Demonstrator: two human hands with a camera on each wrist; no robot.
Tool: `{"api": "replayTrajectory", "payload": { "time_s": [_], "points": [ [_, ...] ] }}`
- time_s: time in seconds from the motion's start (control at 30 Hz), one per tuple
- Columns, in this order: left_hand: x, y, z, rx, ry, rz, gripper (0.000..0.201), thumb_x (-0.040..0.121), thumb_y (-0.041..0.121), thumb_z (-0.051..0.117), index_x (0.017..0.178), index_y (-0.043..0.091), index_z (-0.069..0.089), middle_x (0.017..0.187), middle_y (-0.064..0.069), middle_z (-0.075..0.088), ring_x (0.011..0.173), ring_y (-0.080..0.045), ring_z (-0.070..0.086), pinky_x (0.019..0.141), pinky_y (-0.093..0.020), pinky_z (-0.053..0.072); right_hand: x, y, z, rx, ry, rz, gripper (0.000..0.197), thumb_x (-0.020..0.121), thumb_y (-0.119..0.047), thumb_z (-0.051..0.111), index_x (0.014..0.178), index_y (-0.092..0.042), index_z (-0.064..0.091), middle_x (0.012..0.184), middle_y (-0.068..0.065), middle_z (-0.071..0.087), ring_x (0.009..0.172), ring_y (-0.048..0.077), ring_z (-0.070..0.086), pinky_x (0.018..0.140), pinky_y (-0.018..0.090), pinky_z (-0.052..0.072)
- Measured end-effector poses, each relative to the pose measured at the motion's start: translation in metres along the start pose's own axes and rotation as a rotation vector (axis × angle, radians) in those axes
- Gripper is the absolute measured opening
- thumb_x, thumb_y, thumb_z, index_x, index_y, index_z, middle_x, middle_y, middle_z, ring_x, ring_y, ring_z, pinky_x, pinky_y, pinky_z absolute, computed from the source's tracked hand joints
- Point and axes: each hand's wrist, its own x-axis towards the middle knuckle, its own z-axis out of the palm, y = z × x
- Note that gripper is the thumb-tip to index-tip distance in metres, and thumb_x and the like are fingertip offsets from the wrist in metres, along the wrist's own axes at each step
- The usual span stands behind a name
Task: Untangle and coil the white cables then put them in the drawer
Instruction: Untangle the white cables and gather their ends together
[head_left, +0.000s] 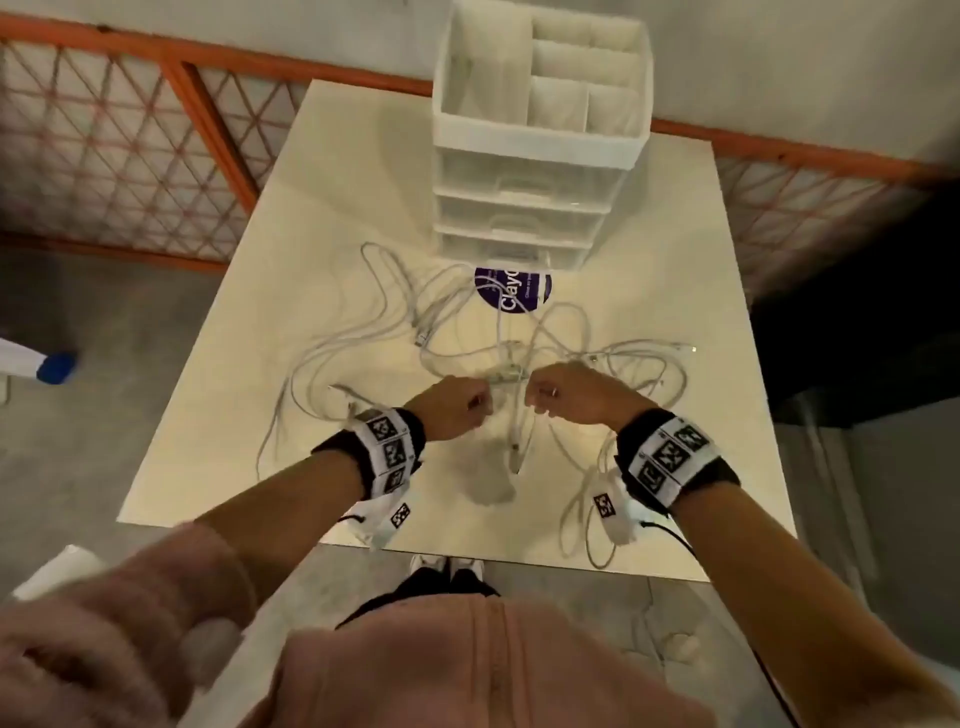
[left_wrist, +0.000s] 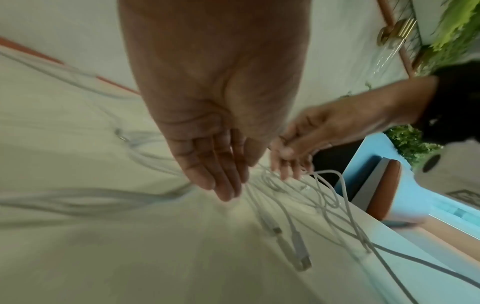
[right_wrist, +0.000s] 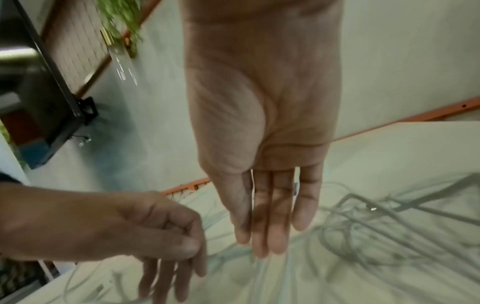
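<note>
Pinching the white cables (head_left: 524, 332) in both grips, left hand (head_left: 451, 406) and right hand (head_left: 566, 391).

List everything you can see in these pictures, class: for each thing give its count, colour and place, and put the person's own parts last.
white cables: several, count unclear, white, tangled across the middle of the table
drawer unit: one, clear and white, far side of the table, three drawers shut, open compartments on top
round sticker: one, purple, on the table in front of the drawer unit
table: one, cream
railing: one, orange frame with mesh, behind the table
left hand: one, above the tangle, thumb and forefinger in a pinch grip on a cable
right hand: one, beside the left hand, also pinching a cable
wristbands: two, black with marker squares, one on each wrist
sleeve: pink, near edge of the head view
</note>
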Motion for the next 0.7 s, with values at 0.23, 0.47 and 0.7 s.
{"api": "replayTrajectory", "payload": {
  "time_s": [0.23, 0.47, 0.7],
  "points": [
    [0.023, 0.030, 0.031, 0.094, 0.123, -0.175, 0.017, 0.078, 0.020, 0.066, 0.079, 0.014, 0.050, 0.094, -0.013, 0.064, 0.088, -0.030, 0.061, 0.068, -0.034, 0.042, 0.032, 0.001, 0.006, -0.141, 0.170, -0.012, 0.025, 0.089, -0.004, 0.050, 0.103, -0.014, 0.069, 0.103, 0.016, 0.061, 0.103, 0.032, 0.058, 0.089, 0.042, 0.046],
    [0.023, 0.021, 0.037, 0.126, 0.138, -0.154, 0.032, 0.077, 0.017, 0.060, 0.109, 0.015, 0.059, 0.092, -0.006, 0.065, 0.090, -0.028, 0.061, 0.070, -0.031, 0.043, 0.032, 0.016, 0.011, -0.124, 0.220, -0.027, 0.028, 0.084, -0.003, 0.062, 0.107, -0.016, 0.070, 0.093, 0.003, 0.040, 0.099, 0.030, 0.054, 0.084, 0.038, 0.044],
    [0.009, 0.037, -0.030, -0.434, 0.498, 0.175, 0.010, 0.085, 0.005, 0.061, 0.082, 0.013, 0.056, 0.077, 0.002, 0.059, 0.071, -0.015, 0.059, 0.067, -0.022, 0.049, 0.028, 0.014, -0.012, -0.109, 0.388, 0.013, 0.026, 0.086, -0.038, 0.064, 0.101, -0.019, 0.070, 0.105, -0.003, 0.041, 0.103, 0.018, 0.029, 0.082, 0.028, 0.016]
  ]
}}
